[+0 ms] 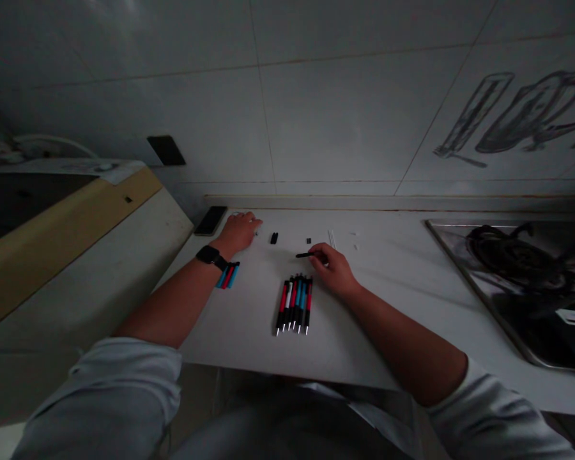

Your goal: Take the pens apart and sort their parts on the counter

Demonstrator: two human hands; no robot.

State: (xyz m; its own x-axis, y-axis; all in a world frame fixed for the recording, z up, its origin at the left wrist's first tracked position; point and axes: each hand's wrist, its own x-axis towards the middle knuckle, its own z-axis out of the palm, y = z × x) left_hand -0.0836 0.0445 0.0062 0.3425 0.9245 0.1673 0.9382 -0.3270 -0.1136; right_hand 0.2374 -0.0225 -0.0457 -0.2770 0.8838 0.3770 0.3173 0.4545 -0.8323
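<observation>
Head view: six pens in a row mid-counter, one black piece in hand.
At least three coloured barrels, partly covered by left wrist; one phone; tiny bits unclear. Right hand closed, fingers pinching black piece above row; left hand half-curled beside phone, fingertips unclear, can't tell if holding.

Smooth countertop, plastic-looking pens, shiny metallic pen tips; cloth sleeves
</observation>
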